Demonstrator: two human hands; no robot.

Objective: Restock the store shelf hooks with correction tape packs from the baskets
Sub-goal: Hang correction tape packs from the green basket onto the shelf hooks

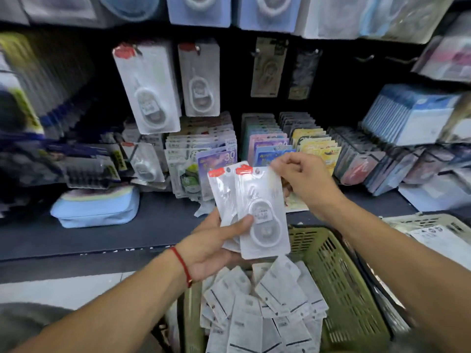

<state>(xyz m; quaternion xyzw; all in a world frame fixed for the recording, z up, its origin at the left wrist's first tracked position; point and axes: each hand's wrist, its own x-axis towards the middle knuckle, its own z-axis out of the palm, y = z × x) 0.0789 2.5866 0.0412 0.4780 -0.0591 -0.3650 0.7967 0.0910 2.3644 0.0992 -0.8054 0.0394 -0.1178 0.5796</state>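
- Packs [260, 212] were fanned at frame centre, above green basket [341, 276]; left hand [216, 248] gripped their lower ends, thumb on front.
- Right hand [303, 179] pinched front pack's top corner.
- Risk: rear pack could slip out when front was pulled, dropping into basket.
- Hooks [196, 48], upper centre, were nearly full; little room, hanging packs [150, 90] crowd the path.
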